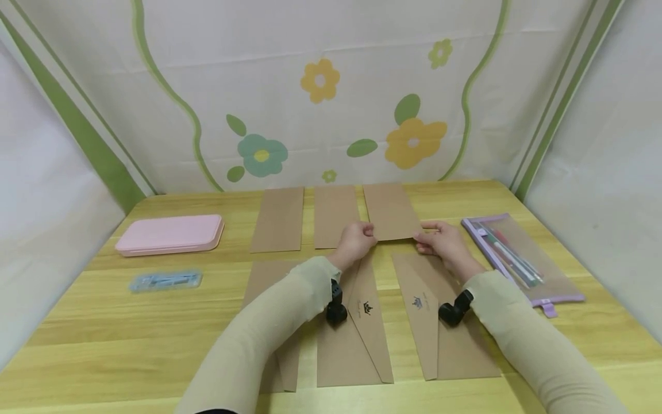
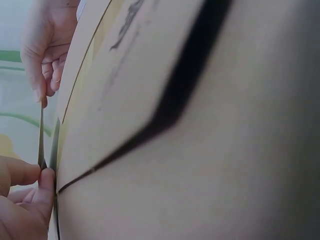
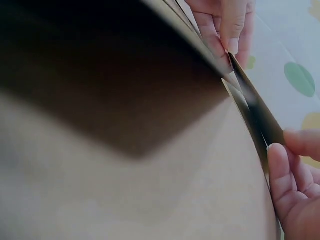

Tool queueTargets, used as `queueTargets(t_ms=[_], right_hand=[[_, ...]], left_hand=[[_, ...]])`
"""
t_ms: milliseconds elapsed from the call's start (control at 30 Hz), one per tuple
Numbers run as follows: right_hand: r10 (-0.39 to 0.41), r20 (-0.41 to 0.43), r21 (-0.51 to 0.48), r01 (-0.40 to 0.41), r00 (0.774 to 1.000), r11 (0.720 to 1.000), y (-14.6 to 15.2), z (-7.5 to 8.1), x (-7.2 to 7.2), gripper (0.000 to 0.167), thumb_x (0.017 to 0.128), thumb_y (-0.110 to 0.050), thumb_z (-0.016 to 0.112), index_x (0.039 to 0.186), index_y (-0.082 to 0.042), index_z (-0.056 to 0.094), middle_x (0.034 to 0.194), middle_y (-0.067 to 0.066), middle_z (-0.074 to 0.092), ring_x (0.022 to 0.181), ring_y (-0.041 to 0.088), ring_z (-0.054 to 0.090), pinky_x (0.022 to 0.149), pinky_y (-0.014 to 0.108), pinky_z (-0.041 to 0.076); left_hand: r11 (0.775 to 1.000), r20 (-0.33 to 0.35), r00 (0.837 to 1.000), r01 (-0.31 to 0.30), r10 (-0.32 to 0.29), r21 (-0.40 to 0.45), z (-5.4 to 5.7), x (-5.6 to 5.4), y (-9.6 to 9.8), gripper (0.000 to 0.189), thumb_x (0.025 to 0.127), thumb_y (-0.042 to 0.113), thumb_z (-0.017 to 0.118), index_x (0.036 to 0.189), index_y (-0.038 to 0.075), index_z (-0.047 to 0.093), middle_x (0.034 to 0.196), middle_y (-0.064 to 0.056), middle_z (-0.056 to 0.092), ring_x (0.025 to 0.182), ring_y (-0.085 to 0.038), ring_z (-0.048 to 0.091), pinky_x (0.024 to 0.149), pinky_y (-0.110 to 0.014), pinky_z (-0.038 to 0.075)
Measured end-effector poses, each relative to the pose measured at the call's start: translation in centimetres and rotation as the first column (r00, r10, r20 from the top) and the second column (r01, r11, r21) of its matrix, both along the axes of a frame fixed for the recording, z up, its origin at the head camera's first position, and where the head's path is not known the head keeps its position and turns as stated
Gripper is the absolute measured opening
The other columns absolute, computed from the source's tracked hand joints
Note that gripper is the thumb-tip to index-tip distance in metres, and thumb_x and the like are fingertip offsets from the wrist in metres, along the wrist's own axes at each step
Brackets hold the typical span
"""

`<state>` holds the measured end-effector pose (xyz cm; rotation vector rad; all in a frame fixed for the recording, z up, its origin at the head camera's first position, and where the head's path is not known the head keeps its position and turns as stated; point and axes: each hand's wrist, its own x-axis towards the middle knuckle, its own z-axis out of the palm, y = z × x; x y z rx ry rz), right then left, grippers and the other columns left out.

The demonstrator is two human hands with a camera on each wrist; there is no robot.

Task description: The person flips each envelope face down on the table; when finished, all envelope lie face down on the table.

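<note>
In the head view, a plain brown paper envelope [image 1: 391, 210] lies at the back right of two others, its near edge slightly raised off the table. My left hand [image 1: 355, 240] pinches its near left corner. The near right corner is pinched between the thumb and fingers of my right hand [image 1: 442, 244]. Both wrist views show the raised edge stretched between the hands. Below the hands lie a middle envelope [image 1: 343, 356] and a right envelope [image 1: 465, 345], flaps up, each with a crown print. My left arm partly covers a third front envelope [image 1: 289, 368].
Two brown envelopes, the back left one [image 1: 277, 221] and the back middle one [image 1: 335, 213], lie flat. At left are a pink case [image 1: 170, 233] and a small blue clear box [image 1: 165, 280]. A purple-edged zip pouch [image 1: 548, 264] with pens lies at right. A flowered cloth [image 1: 331, 132] hangs behind.
</note>
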<state>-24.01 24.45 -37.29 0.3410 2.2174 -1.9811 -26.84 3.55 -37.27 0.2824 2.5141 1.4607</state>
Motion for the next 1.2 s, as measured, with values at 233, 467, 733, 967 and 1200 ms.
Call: queueTargets(t_ms=[233, 467, 733, 967, 1200], right_hand=[[-0.004, 0.019, 0.01, 0.003, 1.0, 1.0, 0.0, 0.1, 0.1, 0.06, 0.089, -0.005, 0.059, 0.14, 0.006, 0.029, 0.073, -0.002, 0.065, 0.056, 0.003, 0.061, 0.059, 0.019, 0.054], [-0.008, 0.022, -0.004, 0.008, 1.0, 1.0, -0.1, 0.1, 0.2, 0.06, 0.089, -0.004, 0.058, 0.14, 0.007, 0.028, 0.071, -0.004, 0.065, 0.056, 0.003, 0.062, 0.06, 0.019, 0.054], [-0.023, 0.012, -0.034, 0.023, 1.0, 0.999, -0.2, 0.6, 0.3, 0.061, 0.09, -0.005, 0.058, 0.141, 0.006, 0.027, 0.074, -0.001, 0.067, 0.058, 0.005, 0.063, 0.06, 0.02, 0.054], [-0.027, -0.01, -0.115, 0.026, 1.0, 0.993, -0.2, 1.8, 0.5, 0.06, 0.09, -0.004, 0.057, 0.141, 0.005, 0.027, 0.076, -0.001, 0.067, 0.06, 0.006, 0.062, 0.058, 0.018, 0.053], [0.048, -0.056, -0.138, -0.056, 0.997, 0.989, -1.5, 3.3, 1.6, 0.052, 0.091, -0.008, 0.057, 0.134, 0.009, 0.033, 0.073, -0.004, 0.064, 0.064, 0.005, 0.062, 0.061, 0.015, 0.052]], left_hand=[[0.999, -0.045, 0.999, -0.003, 0.0, -0.053, -0.3, -0.2, 0.2, 0.042, 0.086, 0.003, 0.061, 0.127, -0.003, 0.052, 0.089, -0.004, 0.061, 0.075, -0.008, 0.05, 0.066, -0.017, 0.044], [0.999, 0.042, 0.998, -0.049, 0.049, -0.008, 0.1, 0.2, 0.0, 0.047, 0.087, 0.008, 0.06, 0.131, -0.001, 0.049, 0.123, -0.013, 0.058, 0.107, -0.018, 0.057, 0.086, -0.029, 0.05], [0.976, 0.104, 0.993, -0.083, 0.063, 0.199, 0.9, -0.2, -0.2, 0.044, 0.089, 0.007, 0.057, 0.132, 0.001, 0.049, 0.089, -0.003, 0.057, 0.069, -0.009, 0.048, 0.058, -0.018, 0.041], [0.937, 0.137, 0.99, -0.074, 0.028, 0.342, 2.7, 0.1, -1.6, 0.046, 0.088, 0.005, 0.059, 0.132, 0.003, 0.048, 0.11, -0.01, 0.062, 0.097, -0.018, 0.06, 0.07, -0.024, 0.047], [0.903, 0.101, 0.995, -0.034, -0.01, 0.429, 4.3, 1.2, -4.5, 0.045, 0.089, 0.004, 0.059, 0.133, 0.002, 0.047, 0.12, -0.019, 0.057, 0.108, -0.024, 0.058, 0.094, -0.03, 0.046]])
